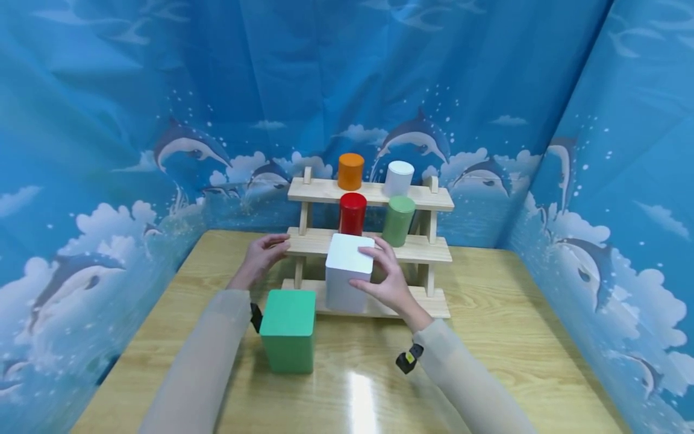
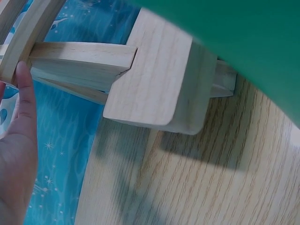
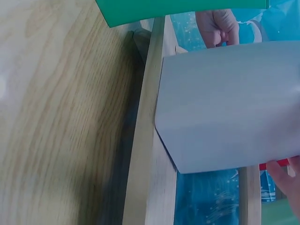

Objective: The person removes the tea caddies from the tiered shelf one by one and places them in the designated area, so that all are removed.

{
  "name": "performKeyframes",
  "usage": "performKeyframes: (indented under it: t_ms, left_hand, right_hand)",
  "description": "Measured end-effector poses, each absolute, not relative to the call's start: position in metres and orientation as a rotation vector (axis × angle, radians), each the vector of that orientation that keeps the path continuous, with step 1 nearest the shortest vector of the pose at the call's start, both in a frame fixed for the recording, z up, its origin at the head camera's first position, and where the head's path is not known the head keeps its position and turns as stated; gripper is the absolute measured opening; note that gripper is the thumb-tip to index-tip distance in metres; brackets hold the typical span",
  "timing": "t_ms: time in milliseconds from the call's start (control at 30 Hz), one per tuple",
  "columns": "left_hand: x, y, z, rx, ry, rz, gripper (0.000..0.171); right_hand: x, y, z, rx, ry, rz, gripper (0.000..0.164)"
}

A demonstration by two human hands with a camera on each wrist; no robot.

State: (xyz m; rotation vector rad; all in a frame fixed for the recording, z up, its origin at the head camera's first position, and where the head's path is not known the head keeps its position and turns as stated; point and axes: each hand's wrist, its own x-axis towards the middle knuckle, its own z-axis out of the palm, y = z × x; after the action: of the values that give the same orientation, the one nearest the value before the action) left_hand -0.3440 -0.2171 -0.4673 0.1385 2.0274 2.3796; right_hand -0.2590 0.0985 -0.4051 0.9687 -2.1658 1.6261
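A white square tin [image 1: 347, 271] [image 3: 225, 103] stands on the bottom board of a three-tier wooden shelf [image 1: 428, 247] [image 3: 150, 140]. My right hand [image 1: 387, 280] grips the tin from its right side, with fingers over the top edge and the thumb on the front face. My left hand [image 1: 261, 253] [image 2: 16, 154] holds the left end of the shelf's middle board [image 2: 154, 70], fingers curled over its edge. A green square tin [image 1: 287, 328] [image 2: 253, 33] stands on the table in front of the shelf, just beside my left forearm.
An orange can [image 1: 350, 171] and a white can [image 1: 399, 178] stand on the top board. On the middle board are a red can [image 1: 352, 213] and a green can [image 1: 398, 220]. The wooden table [image 1: 515, 337] is walled in by blue dolphin curtains.
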Motion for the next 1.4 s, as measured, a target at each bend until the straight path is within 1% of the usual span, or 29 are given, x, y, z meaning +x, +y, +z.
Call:
performKeyframes:
  t_ms: [167, 433, 767, 1033, 1400]
  left_hand:
    - [-0.344, -0.216, -0.466, 0.095, 1.999, 2.374, 0.048]
    - [-0.342, -0.216, -0.464, 0.118, 1.981, 2.384, 0.047]
    - [-0.343, -0.217, -0.465, 0.14, 2.034, 2.359, 0.05]
    - [-0.342, -0.217, -0.466, 0.118, 2.036, 2.369, 0.046]
    - [-0.344, -0.217, -0.468, 0.112, 2.047, 2.355, 0.051]
  right_hand:
    - [-0.253, 0.1, -0.403, 0.928, -2.172, 1.628, 0.056]
    - [-0.242, 0.104, -0.401, 0.907, -2.165, 1.633, 0.055]
    - [-0.229, 0.11, -0.401, 0.963, -2.135, 1.624, 0.054]
    - [-0.221, 0.113, -0.406, 1.001, -2.101, 1.638, 0.054]
    - [-0.206, 0.118, -0.409, 0.981, -2.13, 1.685, 0.053]
